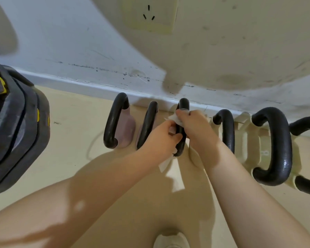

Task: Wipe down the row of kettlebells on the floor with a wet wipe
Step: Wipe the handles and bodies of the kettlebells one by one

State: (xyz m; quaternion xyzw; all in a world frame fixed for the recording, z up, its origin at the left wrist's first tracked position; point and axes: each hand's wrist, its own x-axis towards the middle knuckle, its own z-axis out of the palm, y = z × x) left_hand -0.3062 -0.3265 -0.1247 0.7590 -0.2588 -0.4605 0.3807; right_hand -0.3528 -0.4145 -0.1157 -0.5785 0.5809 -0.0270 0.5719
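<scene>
Several kettlebells stand in a row on the floor along the wall, each with a black handle. Both my hands are on the third handle (183,104) from the left. My right hand (191,125) grips it near the top with a white wet wipe (172,118) bunched under the fingers. My left hand (164,135) holds the same handle lower down, fingers curled round it, with more white wipe (164,164) hanging below. To the left stand two pinkish kettlebells (127,126), (148,122). To the right stand cream kettlebells (225,129), (274,145).
A stack of dark weight plates (16,131) with yellow marks sits at the far left. The white skirting board (97,85) and scuffed wall with a socket (149,14) run behind the row. A pale shoe (170,240) shows at the bottom. Another black handle (308,127) is cut off at the right edge.
</scene>
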